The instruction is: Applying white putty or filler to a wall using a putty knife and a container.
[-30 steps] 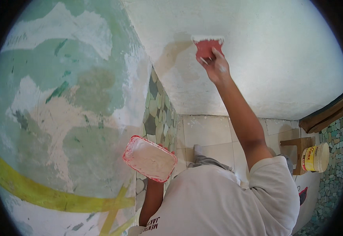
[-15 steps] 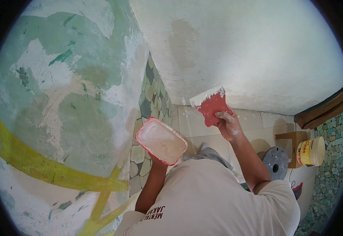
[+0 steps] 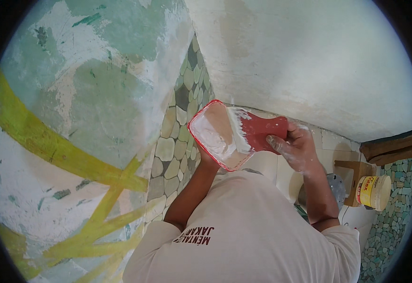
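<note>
My left hand point(image 3: 206, 156) is closed under a rectangular tub point(image 3: 231, 169) with a red rim and holds it tilted up. Its fingers are mostly hidden by the tub. Inside lies whitish putty point(image 3: 210, 135). A wide red putty spreader point(image 3: 264, 134) is gripped in my right hand point(image 3: 299, 147), thumb on the near face. The spreader's putty-smeared white edge lies across the right part of the tub's opening. White smears mark my right thumb and fingers.
A patchy green and white wall point(image 3: 107, 89) with yellow bands stands on the left, and a pale wall point(image 3: 300, 56) ahead. Pebble-pattern tiling point(image 3: 166, 149) runs along the left wall's foot. At right are a wooden stool point(image 3: 353, 181), a yellow-labelled bucket point(image 3: 374, 192) and a grey round object point(image 3: 336, 187).
My right hand has brought the spreader down from near the pale wall to the tub's opening. The tub has moved up and right in the view. My head view has shifted.
</note>
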Tool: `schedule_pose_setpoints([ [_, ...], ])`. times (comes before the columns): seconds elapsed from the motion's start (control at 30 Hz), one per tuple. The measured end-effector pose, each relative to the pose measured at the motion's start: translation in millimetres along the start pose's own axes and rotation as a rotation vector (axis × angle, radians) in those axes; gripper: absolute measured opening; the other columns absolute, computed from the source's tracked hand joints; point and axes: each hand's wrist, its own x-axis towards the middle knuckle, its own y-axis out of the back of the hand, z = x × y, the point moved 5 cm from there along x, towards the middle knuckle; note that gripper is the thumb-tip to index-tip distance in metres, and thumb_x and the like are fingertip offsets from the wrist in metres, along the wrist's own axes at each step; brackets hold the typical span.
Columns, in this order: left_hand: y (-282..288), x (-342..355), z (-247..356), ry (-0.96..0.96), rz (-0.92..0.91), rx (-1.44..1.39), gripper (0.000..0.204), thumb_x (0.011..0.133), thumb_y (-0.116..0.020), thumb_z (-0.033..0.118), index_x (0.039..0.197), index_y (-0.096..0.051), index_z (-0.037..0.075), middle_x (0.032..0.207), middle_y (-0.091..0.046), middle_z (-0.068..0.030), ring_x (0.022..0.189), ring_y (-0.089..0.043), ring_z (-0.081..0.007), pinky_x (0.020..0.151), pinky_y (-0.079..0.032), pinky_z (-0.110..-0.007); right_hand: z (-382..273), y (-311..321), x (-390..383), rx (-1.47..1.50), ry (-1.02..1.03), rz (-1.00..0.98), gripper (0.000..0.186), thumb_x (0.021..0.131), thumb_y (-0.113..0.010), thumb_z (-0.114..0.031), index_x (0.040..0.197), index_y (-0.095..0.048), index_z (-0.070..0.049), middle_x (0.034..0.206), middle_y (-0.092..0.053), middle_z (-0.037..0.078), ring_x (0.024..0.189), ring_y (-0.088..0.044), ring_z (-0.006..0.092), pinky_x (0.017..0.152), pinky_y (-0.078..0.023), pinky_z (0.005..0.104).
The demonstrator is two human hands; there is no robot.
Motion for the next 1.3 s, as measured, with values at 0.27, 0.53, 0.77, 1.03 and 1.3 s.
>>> schedule_pose_setpoints([
  [0.27, -15, -30, -52, 0.048, -0.061, 0.196, 0.075, 0.087, -0.029, 0.067, 0.135, -0.033, 0.010, 0.133, -0.042, -0.0107, 0.118, -0.046, -0.0260, 0.098, -0.040, -0.044, -24, 1, -43, -0.814, 0.380, -0.032, 0.013, 0.079, -0.058, 0.000, 0.092, -0.055, 0.003, 0.074, -0.053, 0.015, 0.061, -0.053, 0.0279, 0.056, -0.043, 0.0357],
  [0.53, -99, -69, -81, 0.124, -0.036, 0.065, 0.088, 0.080, -0.023, 0.077, 0.136, -0.034, 0.010, 0.133, -0.043, -0.0096, 0.121, -0.043, -0.0261, 0.101, -0.036, -0.043, -14, 13, -82, -1.091, 0.307, 0.034, 0.015, 0.080, -0.056, -0.008, 0.093, -0.054, -0.001, 0.084, -0.057, 0.017, 0.070, -0.058, 0.0381, 0.058, -0.046, 0.0452],
  [0.77, -95, -91, -117, 0.204, -0.095, -0.095, 0.076, 0.087, -0.022, 0.069, 0.139, -0.030, 0.013, 0.138, -0.037, -0.0070, 0.127, -0.037, -0.0242, 0.106, -0.030, -0.042, 8, 39, -96, -1.094, 0.198, 0.032, 0.014, 0.082, -0.054, -0.009, 0.092, -0.054, 0.000, 0.080, -0.059, 0.021, 0.072, -0.057, 0.0400, 0.062, -0.046, 0.0462],
  [1.03, -98, -100, -131, 0.220, -0.012, -0.020, 0.085, 0.082, -0.019, 0.076, 0.137, -0.032, 0.012, 0.135, -0.040, -0.0084, 0.124, -0.040, -0.0255, 0.104, -0.032, -0.042, 7, 57, -108, -0.942, 0.368, -0.129, 0.015, 0.082, -0.055, -0.010, 0.089, -0.054, 0.003, 0.083, -0.058, 0.021, 0.078, -0.056, 0.0403, 0.067, -0.044, 0.0467],
  [1.3, -113, -98, -132, 0.131, -0.032, 0.139, 0.089, 0.079, -0.022, 0.079, 0.135, -0.035, 0.010, 0.131, -0.044, -0.0092, 0.120, -0.043, -0.0258, 0.101, -0.036, -0.042, -8, 56, -115, -1.084, 0.365, -0.021, 0.014, 0.083, -0.055, -0.011, 0.091, -0.056, 0.001, 0.084, -0.058, 0.020, 0.079, -0.056, 0.0387, 0.065, -0.045, 0.0453],
])
